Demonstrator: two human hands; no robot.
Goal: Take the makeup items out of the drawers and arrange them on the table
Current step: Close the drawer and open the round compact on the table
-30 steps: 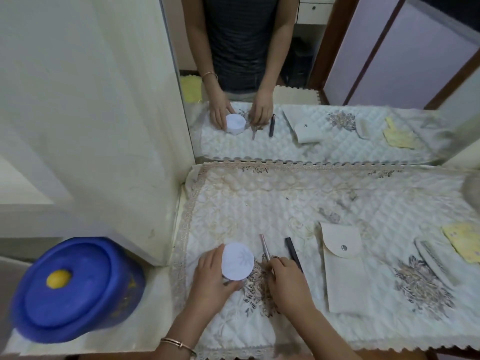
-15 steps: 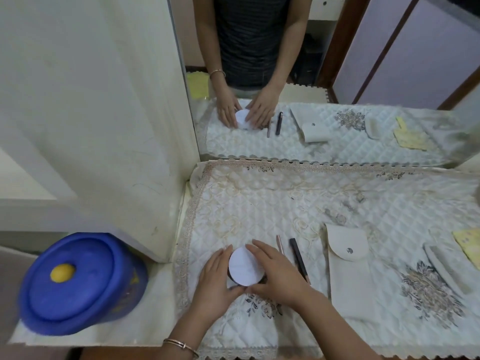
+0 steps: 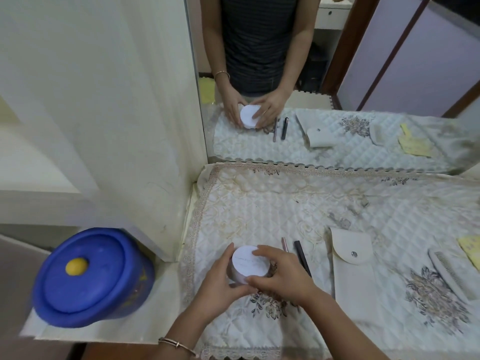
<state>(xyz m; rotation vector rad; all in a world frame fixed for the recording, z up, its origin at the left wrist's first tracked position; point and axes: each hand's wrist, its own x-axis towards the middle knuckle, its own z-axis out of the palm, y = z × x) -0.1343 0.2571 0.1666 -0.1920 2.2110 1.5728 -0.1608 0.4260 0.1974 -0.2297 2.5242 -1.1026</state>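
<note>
Little white jar [image 3: 250, 263] sits low-centre of the frame by the counter [image 3: 167, 294] edge, left hand [image 3: 220, 287] and right hand [image 3: 283, 278] both curled round its sides; looks light, rigid, a bit slick, so I'd grip the wall, not the lid.

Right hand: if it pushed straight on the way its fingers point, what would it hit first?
The white round jar: the right hand holds it, fingers curled leftward over its lid and side. Past the jar, the left hand grips the opposite side, so that likely comes next.
</note>
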